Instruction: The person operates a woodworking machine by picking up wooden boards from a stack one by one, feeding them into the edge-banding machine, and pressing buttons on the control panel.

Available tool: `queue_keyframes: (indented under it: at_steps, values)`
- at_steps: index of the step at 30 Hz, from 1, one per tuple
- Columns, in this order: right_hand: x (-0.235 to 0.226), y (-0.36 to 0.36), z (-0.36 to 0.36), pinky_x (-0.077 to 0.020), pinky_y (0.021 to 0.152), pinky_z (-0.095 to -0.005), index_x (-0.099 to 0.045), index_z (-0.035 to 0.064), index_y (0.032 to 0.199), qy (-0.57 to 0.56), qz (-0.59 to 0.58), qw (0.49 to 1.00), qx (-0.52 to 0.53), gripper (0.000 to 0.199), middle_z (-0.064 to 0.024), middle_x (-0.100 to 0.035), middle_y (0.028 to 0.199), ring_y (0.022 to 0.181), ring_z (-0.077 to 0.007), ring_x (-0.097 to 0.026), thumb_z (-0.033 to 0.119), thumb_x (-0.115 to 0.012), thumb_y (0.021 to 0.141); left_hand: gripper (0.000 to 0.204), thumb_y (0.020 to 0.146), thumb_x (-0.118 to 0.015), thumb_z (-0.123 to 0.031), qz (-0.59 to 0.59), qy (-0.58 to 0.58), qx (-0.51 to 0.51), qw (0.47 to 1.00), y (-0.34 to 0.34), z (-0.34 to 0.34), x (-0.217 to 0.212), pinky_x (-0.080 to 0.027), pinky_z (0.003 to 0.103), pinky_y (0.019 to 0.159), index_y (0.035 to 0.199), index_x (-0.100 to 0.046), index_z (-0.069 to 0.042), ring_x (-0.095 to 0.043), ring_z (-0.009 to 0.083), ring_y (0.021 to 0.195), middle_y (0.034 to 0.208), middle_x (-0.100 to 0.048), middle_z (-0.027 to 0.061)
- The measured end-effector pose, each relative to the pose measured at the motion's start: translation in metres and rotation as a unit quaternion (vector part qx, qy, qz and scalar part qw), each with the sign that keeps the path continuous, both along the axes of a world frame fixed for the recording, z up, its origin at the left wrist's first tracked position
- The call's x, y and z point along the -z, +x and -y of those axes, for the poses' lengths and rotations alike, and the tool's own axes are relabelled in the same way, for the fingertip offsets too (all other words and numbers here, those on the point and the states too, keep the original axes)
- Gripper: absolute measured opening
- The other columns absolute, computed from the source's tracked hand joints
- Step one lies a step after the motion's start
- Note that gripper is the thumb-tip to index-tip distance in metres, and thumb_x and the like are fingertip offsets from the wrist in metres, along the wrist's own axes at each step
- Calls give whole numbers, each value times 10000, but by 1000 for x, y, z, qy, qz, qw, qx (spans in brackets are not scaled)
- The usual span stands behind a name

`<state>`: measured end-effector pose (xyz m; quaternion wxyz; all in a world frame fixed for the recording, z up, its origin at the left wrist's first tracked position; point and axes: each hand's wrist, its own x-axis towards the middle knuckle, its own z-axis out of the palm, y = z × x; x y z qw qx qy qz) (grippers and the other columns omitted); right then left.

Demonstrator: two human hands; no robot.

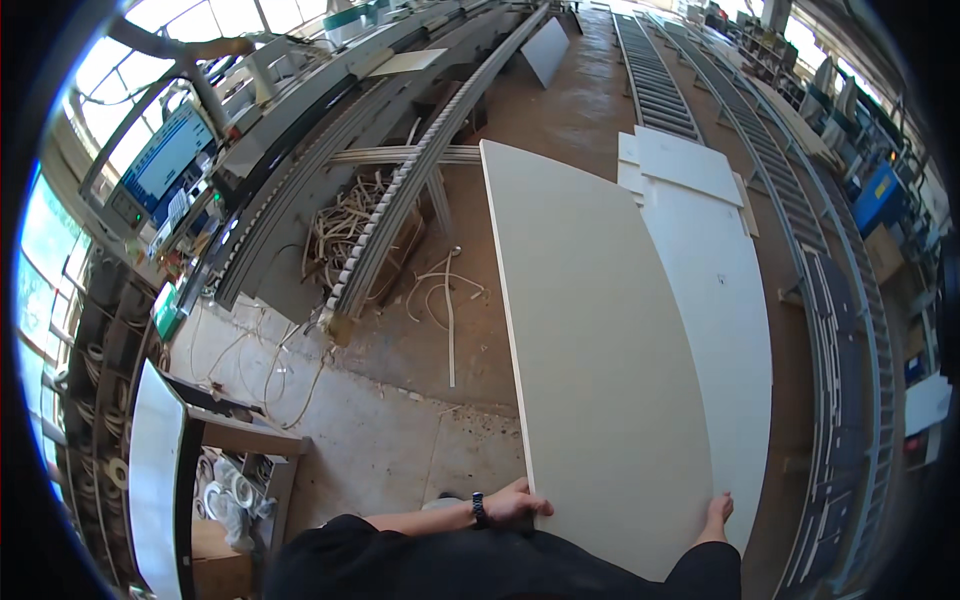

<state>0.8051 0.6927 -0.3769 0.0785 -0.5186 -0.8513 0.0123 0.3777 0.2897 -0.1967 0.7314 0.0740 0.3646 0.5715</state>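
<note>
A long cream-coloured board point(600, 340) stretches away in front of me. Its left edge is gripped near the close end by my left hand point(515, 502), thumb on top and a dark watch on the wrist. My right hand point(719, 508) holds the opposite edge, its fingers partly hidden by the board. Beneath and to the right of this board lie white panels point(715, 260), with smaller white pieces on their far end.
An edge-banding machine point(400, 180) with a roller rail runs along the left, near a monitor point(168, 150). Tangled strips point(345, 225) lie beside it. Roller conveyors point(655, 75) extend at the right. A white-topped table point(158, 480) stands at lower left.
</note>
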Motion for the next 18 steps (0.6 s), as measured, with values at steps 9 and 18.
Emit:
queue_keyframes:
  at_steps: [9,18]
  values:
    - [-121,-81,48,-463,812,-474,-606,4,896,86,20,994,-69,444,-187,-601,997,915,-389,-572,368,-363,971,456,780,-631,0,40,102,-141,984,-55,170,-9,-465,276,776,1222,-516,-7,-590,161,847,1049,-626,73]
    - [-227,-246,87,-463,813,-476,-604,2,906,94,40,987,-124,448,-187,-600,1001,918,-388,-571,365,-352,975,506,903,-540,-170,7,243,-452,858,-266,297,-67,-441,375,915,1381,-396,-90,-552,248,1090,1289,-526,135]
